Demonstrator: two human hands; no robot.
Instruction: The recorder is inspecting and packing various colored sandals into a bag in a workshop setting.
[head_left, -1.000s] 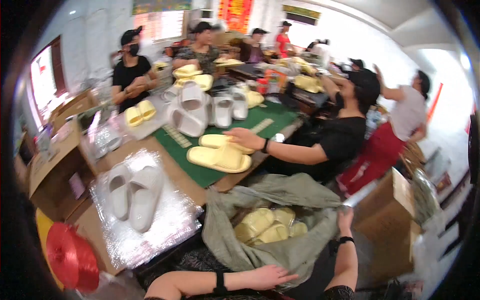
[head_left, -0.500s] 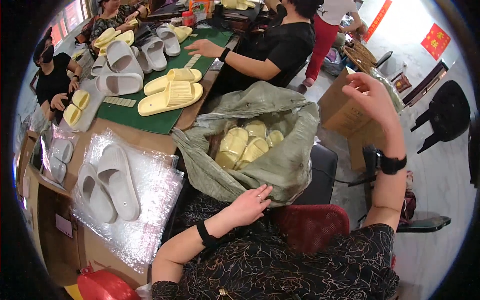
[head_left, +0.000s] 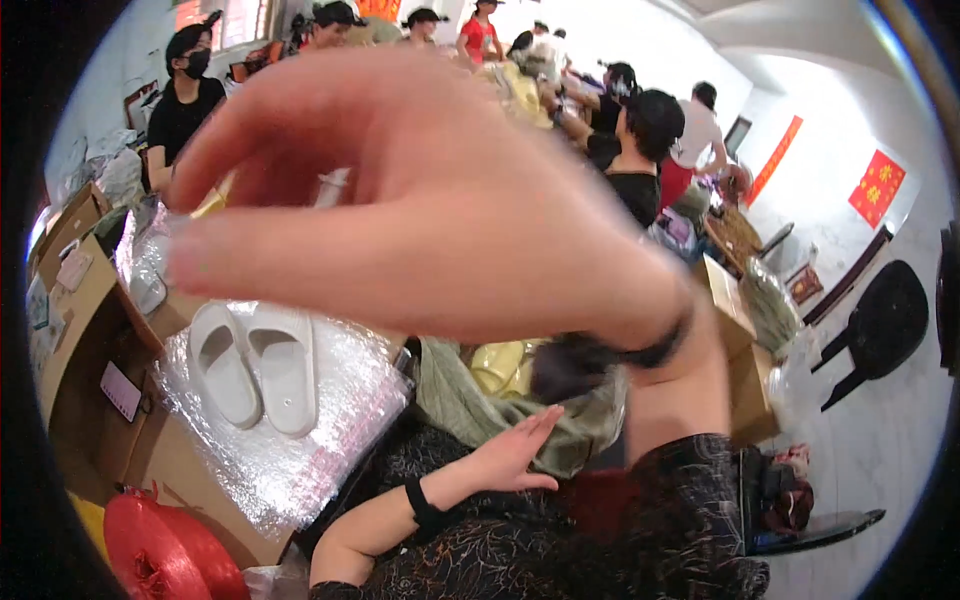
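Very close to the camera, my right hand (head_left: 430,215) is raised across the view, slightly blurred. Its thumb is spread from the bent fingers, and nothing shows between them. My left hand (head_left: 515,455) lies by the near edge of a grey-green sack (head_left: 445,390), its fingers stretched and thumb apart. Yellow slippers (head_left: 492,366) show inside the sack, partly covered by my right arm. To the left, a pair of light grey slippers (head_left: 285,372) rests on a stack of clear bubble-wrap bags (head_left: 345,430). Much of the table behind is hidden by my right hand.
A red roll of plastic material (head_left: 165,550) sits at the lower left, beside an open cardboard box (head_left: 145,400). A black chair (head_left: 885,315) and cardboard boxes (head_left: 748,385) stand to the right. Several people work around the table's far side.
My right hand has swung from the right side up and left, close before the camera. The view has tilted up. My left hand's thumb is now spread, its fingers pointing up and right.
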